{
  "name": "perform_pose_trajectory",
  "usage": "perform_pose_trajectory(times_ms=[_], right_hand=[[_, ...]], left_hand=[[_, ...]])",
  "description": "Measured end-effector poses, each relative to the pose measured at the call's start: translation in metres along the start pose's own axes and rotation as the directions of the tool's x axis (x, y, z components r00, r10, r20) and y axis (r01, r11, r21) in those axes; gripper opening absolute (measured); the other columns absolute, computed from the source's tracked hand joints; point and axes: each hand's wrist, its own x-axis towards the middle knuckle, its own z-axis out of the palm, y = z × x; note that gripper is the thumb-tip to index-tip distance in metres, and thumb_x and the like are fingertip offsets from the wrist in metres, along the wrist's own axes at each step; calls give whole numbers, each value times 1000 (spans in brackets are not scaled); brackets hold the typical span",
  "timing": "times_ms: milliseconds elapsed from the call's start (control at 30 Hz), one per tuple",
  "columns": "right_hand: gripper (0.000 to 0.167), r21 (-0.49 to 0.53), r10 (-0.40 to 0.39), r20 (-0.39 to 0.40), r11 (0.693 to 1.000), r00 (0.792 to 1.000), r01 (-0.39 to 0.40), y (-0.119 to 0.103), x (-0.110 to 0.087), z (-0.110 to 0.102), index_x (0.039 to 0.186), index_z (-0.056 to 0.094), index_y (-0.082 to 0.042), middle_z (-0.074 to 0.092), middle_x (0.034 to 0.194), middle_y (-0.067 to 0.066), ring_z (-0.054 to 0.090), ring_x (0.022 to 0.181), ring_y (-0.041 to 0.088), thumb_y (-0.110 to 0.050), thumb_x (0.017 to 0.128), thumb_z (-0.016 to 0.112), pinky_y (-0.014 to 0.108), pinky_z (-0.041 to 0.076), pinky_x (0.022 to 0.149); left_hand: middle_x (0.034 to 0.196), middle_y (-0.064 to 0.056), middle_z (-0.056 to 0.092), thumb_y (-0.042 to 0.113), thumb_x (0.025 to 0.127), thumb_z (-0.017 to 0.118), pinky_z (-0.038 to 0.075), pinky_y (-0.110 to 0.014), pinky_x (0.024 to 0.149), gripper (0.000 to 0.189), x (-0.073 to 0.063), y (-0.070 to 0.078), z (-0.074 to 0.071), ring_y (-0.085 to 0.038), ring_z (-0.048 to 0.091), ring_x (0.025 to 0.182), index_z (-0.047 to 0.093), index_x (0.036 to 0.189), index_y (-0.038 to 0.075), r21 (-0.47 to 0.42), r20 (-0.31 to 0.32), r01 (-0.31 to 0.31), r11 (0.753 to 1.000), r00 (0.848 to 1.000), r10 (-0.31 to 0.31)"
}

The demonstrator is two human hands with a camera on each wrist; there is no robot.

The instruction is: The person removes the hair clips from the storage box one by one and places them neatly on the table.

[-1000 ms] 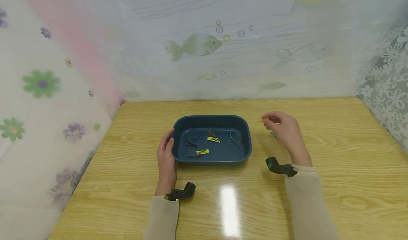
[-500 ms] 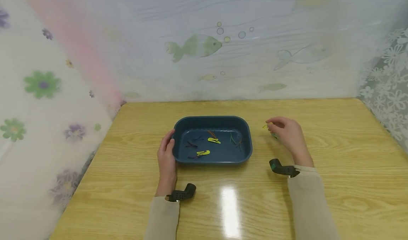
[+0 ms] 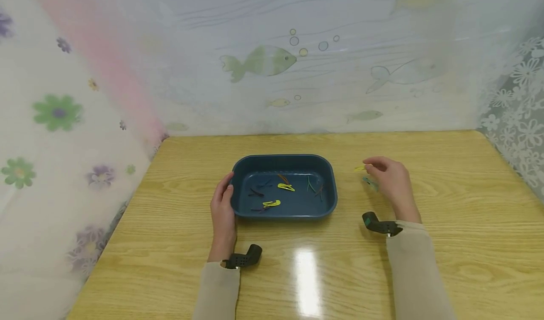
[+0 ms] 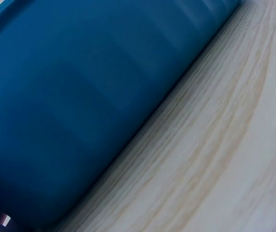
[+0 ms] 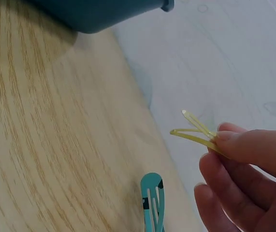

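Observation:
My left hand (image 3: 222,211) holds the left end of a dark blue plastic tray (image 3: 284,215), thumb and fingers at its rim. In the left wrist view the tray's outer wall (image 4: 94,96) fills much of the picture. To the right of the tray, my right hand (image 3: 391,184) pinches a yellow snap hair clip (image 5: 196,135) between thumb and fingers. Its two parts stand spread apart. A teal snap hair clip (image 3: 370,183) with dark marks lies on the table just below that hand.
Inside the tray lie yellow hair clips (image 3: 271,203) and several thin clips in dark, green and red-orange colours. The wooden table (image 3: 467,216) meets a patterned wall covering (image 3: 340,88) behind. A black wrist camera (image 3: 376,223) sits on each wrist.
My right hand has drifted right and slightly nearer to me with the yellow hair clip, showing more of the teal one. The left hand and tray keep their place.

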Motion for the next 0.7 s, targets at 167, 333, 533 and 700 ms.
perform_pose_trajectory(times_ms=[167,333,533,700], right_hand=[[40,43,57,-8,997,998,-57,4,0,-3,114,60,-10,58,112,12,50,103,27,-39,89,49,43,38,84],[40,60,101,-10,993,995,-100,6,1,-4,115,60,-11,58,111,10,50,103,25,-40,89,49,41,38,83],[39,50,120,-11,992,993,-119,12,2,-4,114,61,-10,57,114,10,47,106,27,-38,89,49,44,37,82],[37,31,110,-4,994,994,-109,17,1,-5,114,60,-9,57,114,13,45,109,30,-34,91,48,46,35,86]], left_hand=[[128,11,45,20,96,40,24,-26,102,30,0,1,0,-3,33,122,53,123,21,1,-1,3,1000,1000,-3],[128,11,45,20,96,40,24,-25,102,30,-1,1,0,-3,34,122,53,123,20,7,0,-2,1000,1000,2],[128,11,45,19,96,40,24,-26,102,31,-1,3,0,-4,34,122,53,124,19,19,2,2,1000,1000,-2],[130,7,44,15,96,39,23,-27,102,32,-5,13,2,-6,32,123,51,125,15,18,13,13,1000,1000,-14]])
